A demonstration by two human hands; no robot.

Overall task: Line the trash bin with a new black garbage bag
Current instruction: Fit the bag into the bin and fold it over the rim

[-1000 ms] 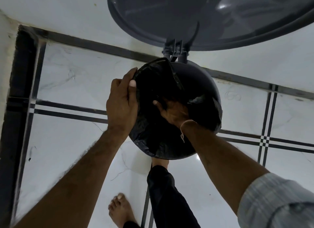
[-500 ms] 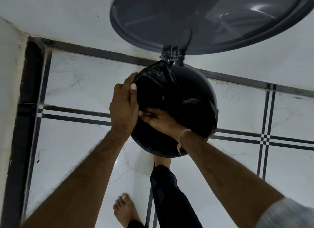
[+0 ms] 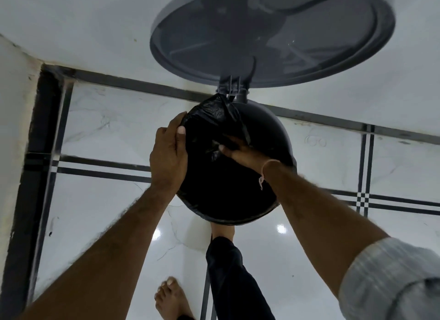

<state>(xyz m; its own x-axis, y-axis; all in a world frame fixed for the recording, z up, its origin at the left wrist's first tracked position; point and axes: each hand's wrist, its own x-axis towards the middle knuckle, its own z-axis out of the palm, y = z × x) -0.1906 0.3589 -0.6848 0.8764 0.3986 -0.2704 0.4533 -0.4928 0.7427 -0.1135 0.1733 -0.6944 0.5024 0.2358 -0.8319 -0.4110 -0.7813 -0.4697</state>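
**Bag's half on, and the far side is where it'll slip**

Quick rundown. The trash bin [image 3: 266, 133] sits on the tiled floor [image 3: 100, 129] with its lid [image 3: 273, 33] flipped up and back, held open by a foot on the pedal below, as far as I can judge. The black garbage bag [image 3: 214, 119] is in the bin's mouth, with a bunched fold standing up near the hinge [image 3: 232, 89].

The left hand [image 3: 169, 157] has its grip clamped on the bag's edge over the rim, thumb on the plastic and fingers wrapped outside. The right hand [image 3: 240, 150] reaches down into the bag. Its fingers are buried in black plastic, so I can't tell if that grip is pinching anything or just pushing flat.

What could go wrong:
- Beyond the right grip, the rim looks bare and the bag isn't folded over it there. Push the bag down hard and that loose edge probably gets dragged inside.
- The bunch by the hinge could get caught when the lid drops.
- If the foot eases off the pedal, the lid comes down on both wrists.
- Thin plastic stretched over a hard rim can tear if yanked.

Room: open floor left of the left grip and right of the right one. Just past both, it's tight: hinge, lid, then wall [image 3: 83, 29].
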